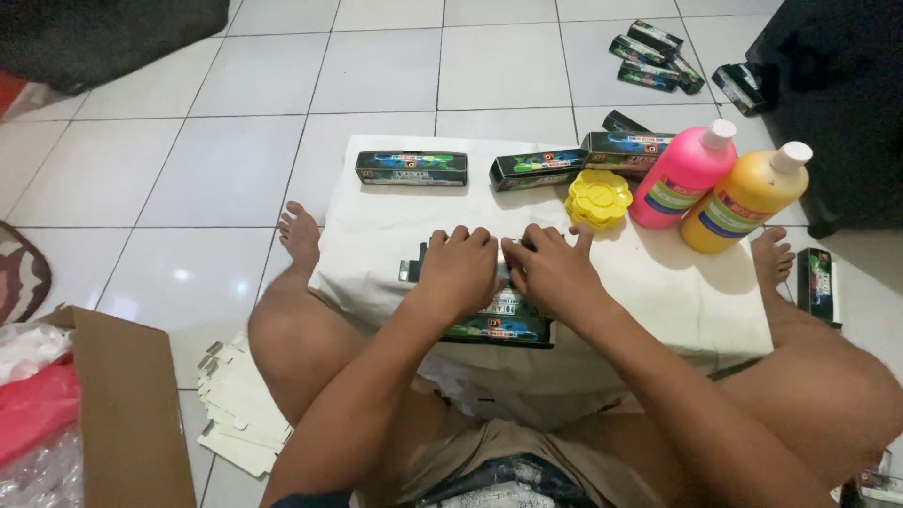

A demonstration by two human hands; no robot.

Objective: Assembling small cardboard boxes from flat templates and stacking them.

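Lying crosswise under both hands, the dark long box (499,325) sits at the table's (715,310) near edge. The left hand (458,271) and right hand (555,271) press on it side by side, fingers curled, equally near.

A long black carton (499,325) with green and blue print is pressed under both hands on the cloth. Three like cartons (412,168) are laid along the far edge. More such boxes (651,58) are scattered on the tiles beyond. A pink bottle (682,177) and a yellow bottle (743,199) carry multicoloured labels
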